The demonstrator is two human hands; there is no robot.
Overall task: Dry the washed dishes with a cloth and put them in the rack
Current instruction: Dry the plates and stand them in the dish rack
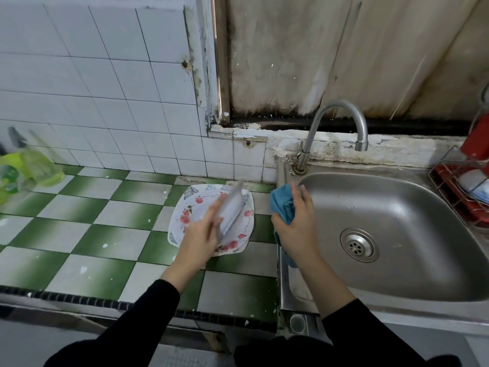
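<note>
A plate [232, 207], blurred and tilted up on edge, is clamped in the left hand [199, 238] just above a flowered plate [185, 221] that lies flat on the green-and-white tiled counter [105, 207]. Whether more than one plate lies under it I cannot tell. The right hand [297, 229] is closed around a bunched blue cloth [283, 205], held beside the tilted plate at the left rim of the sink [397, 274], not touching the plate. The sink basin looks empty, with a tap [341, 112] arching over it. At the far right edge stands a red wire rack [465, 192] with what look like a couple of pale dishes already in it, so by my reading some drying is done. Still left: wiping the plate in hand, carrying it across the sink to the rack, then the flowered plate after it. A green bag [26, 170] sits at the counter's far left, well apart from the work
</note>
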